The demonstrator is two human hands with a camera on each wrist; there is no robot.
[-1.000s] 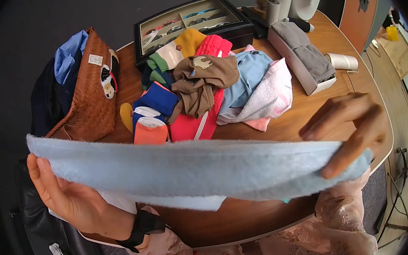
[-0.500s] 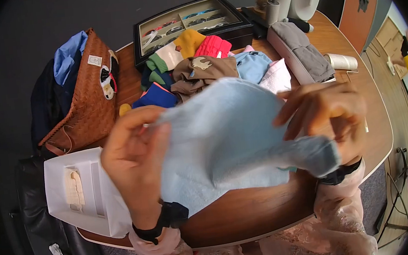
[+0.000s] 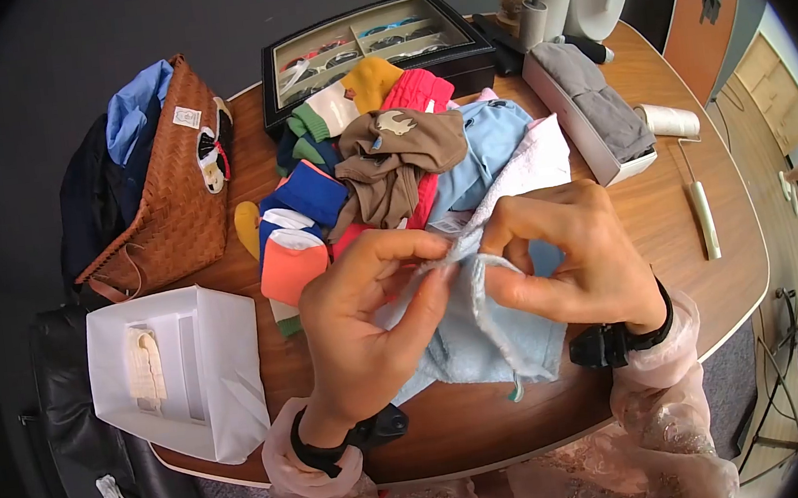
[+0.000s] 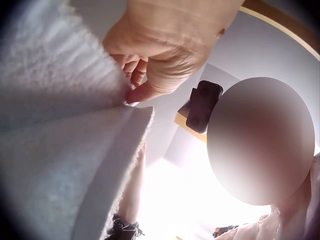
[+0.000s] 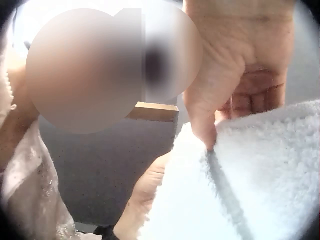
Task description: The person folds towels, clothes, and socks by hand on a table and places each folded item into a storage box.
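A light blue fuzzy towel hangs in folds between the hands, over the near part of the table. My left hand pinches its gathered upper edge between thumb and fingers. Close beside it, my right hand pinches the same edge with thumb and forefinger. In the left wrist view the towel spreads away from the pinching fingertips, one border standing out. The right wrist view shows the towel's looped pile and a crease running down from the thumb. Behind the hands lies a heap with a brown garment and several colourful socks.
An open white box holding a cream folded item stands at the left. Behind it leans a woven basket of clothes. A glass-topped case sits at the back, a box of grey fabric and a lint roller at the right.
The towel went from a long strip stretched between spread hands to a hanging, gathered cloth. Both hands have moved inward and now nearly meet at its upper edge. The white box came into view.
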